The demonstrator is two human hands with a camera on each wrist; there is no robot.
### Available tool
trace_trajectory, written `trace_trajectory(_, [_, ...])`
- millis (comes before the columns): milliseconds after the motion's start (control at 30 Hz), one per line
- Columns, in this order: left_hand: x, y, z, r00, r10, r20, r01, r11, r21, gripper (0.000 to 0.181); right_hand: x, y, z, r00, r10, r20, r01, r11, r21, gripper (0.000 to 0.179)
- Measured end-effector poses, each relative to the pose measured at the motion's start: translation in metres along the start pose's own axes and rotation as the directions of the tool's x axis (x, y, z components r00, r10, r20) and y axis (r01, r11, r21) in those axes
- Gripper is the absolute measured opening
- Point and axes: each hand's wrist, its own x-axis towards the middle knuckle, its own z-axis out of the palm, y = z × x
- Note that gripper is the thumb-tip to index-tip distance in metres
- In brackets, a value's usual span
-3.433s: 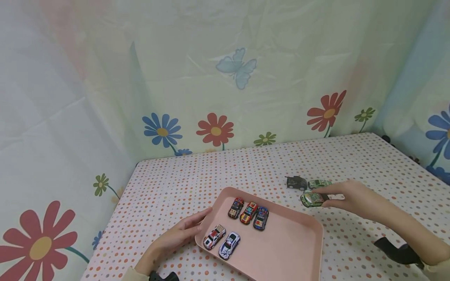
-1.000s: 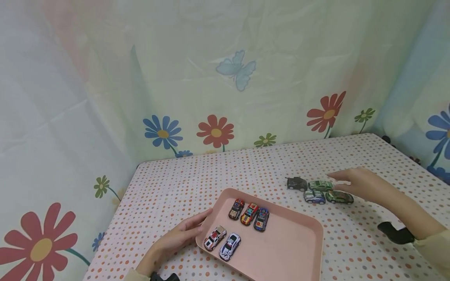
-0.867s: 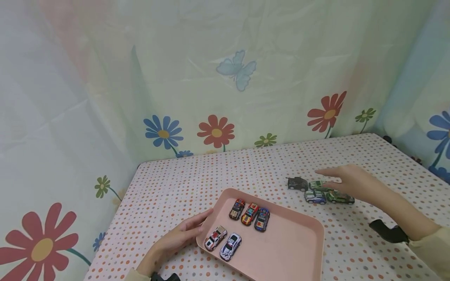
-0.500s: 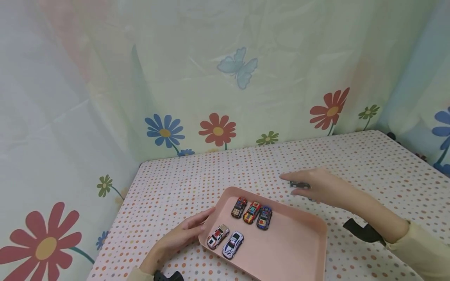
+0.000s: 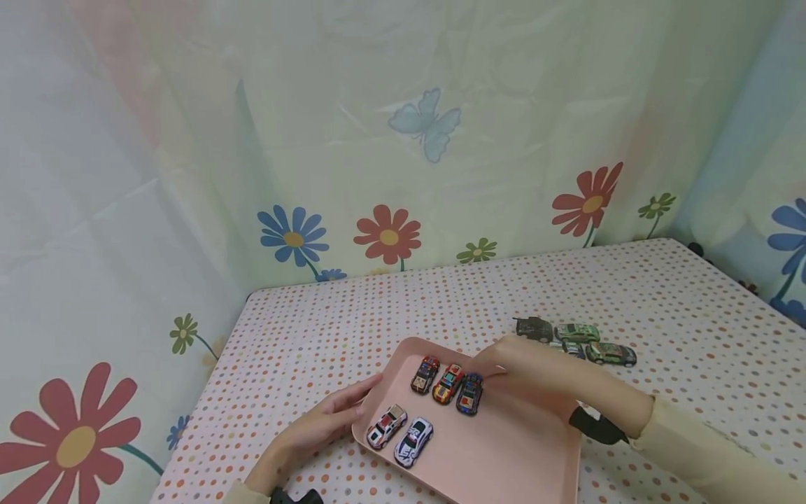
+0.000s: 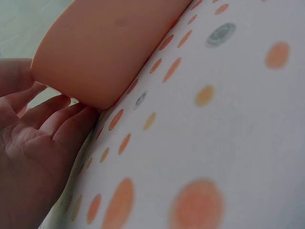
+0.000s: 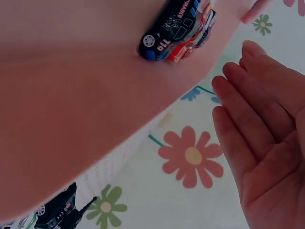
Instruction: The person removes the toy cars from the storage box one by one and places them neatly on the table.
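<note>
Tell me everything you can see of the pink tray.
The pink tray is shallow, smooth and plastic-looking, with low walls and rounded corners. It lies flat, at an angle, on the dotted tablecloth, its near right corner cut off in the head view. Five toy cars sit in its left part. The left hand touches its left end; the right hand is above it, contact unclear.

From the head camera I look forward and down over the table (image 5: 352, 315) and tray (image 5: 504, 455) to the flowered curtain (image 5: 504, 126). My left wrist view sits close to the left hand (image 6: 43, 143) at the tray's corner; my right one, tilted, faces the curtain past the right hand (image 7: 267, 124), sharing toy cars (image 5: 447, 383) with the head view.
</note>
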Motion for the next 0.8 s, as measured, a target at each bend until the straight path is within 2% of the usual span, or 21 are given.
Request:
trace_trajectory(67, [0.0, 0.001, 0.0, 1.0, -0.008, -0.006, 0.008, 1.0, -0.004, 0.052, 0.003, 0.0, 0.002, 1.0, -0.02, 0.015, 0.02, 1.0, -0.016, 0.026])
trace_trajectory(300, [-0.001, 0.002, 0.001, 1.0, -0.006, -0.011, 0.006, 1.0, -0.004, 0.052, 0.012, -0.004, 0.01, 0.995, 0.023, 0.099, -0.017, 0.998, -0.064, 0.024])
trace_trajectory(400, [-0.001, 0.002, 0.002, 1.0, -0.001, -0.005, 0.001, 1.0, 0.002, 0.052, 0.017, -0.006, 0.013, 0.992, 0.025, 0.127, -0.009, 0.993, -0.122, 0.026])
trace_trajectory(533, [-0.001, 0.002, 0.002, 1.0, -0.002, -0.001, 0.002, 1.0, 0.005, 0.052, 0.021, -0.008, 0.016, 0.99, 0.031, 0.141, -0.001, 0.978, -0.21, 0.026])
trace_trajectory(700, [-0.001, 0.003, 0.002, 1.0, -0.009, -0.006, 0.009, 1.0, 0.0, 0.053, 0.024, -0.012, 0.018, 0.989, 0.046, 0.141, -0.008, 0.966, -0.258, 0.024])
trace_trajectory(800, [-0.001, 0.003, 0.002, 1.0, -0.008, -0.009, 0.008, 1.0, 0.0, 0.053, 0.025, -0.01, 0.02, 0.99, -0.018, 0.138, 0.059, 0.95, -0.306, 0.024])
